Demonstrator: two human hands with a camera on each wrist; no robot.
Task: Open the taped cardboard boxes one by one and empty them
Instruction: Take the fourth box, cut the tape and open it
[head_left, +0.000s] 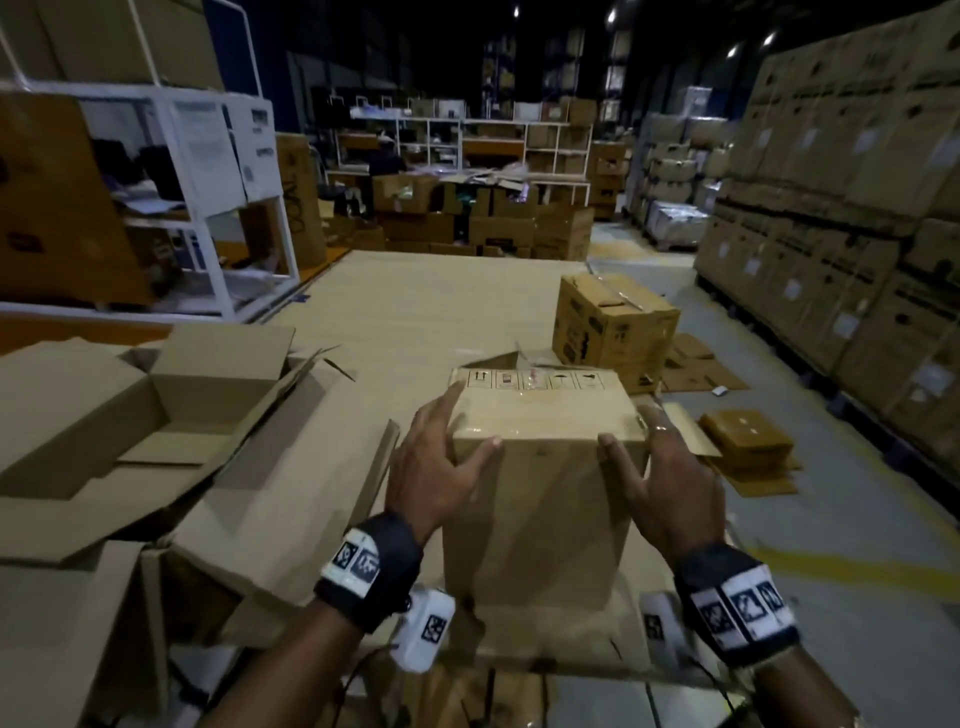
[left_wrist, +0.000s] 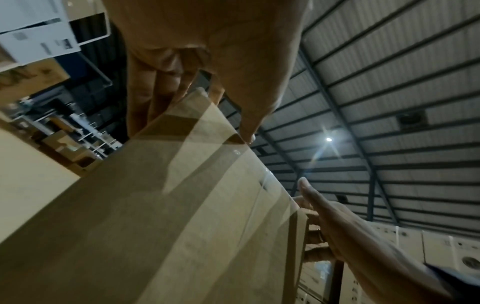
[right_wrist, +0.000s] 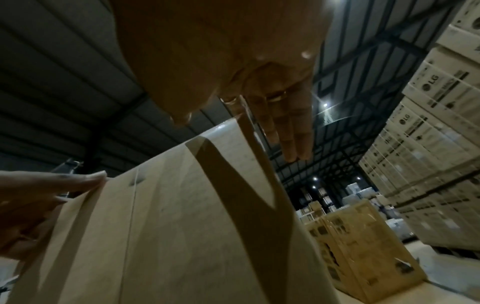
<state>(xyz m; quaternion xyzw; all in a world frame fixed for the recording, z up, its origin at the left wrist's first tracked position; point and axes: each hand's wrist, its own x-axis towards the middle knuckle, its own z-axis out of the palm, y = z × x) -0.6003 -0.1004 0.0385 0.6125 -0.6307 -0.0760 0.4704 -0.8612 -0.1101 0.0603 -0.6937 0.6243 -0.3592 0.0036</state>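
A tall brown cardboard box (head_left: 540, 483) stands in front of me on sheets of cardboard, clear tape shining along its top edge. My left hand (head_left: 441, 467) lies against its upper left corner, fingers straight along the side and thumb on the near top edge. My right hand (head_left: 665, 478), with rings on, presses the upper right corner in the same way. In the left wrist view the left fingers (left_wrist: 158, 88) touch the box (left_wrist: 182, 205). The right wrist view shows straight right fingers (right_wrist: 288, 127) beside the box (right_wrist: 182, 216).
A second taped box (head_left: 613, 327) stands just behind, to the right. Opened boxes (head_left: 156, 415) lie at my left and flattened cardboard (head_left: 748, 452) at my right on the grey floor. A white rack (head_left: 208, 182) stands far left, and stacked cartons (head_left: 857, 208) wall the right.
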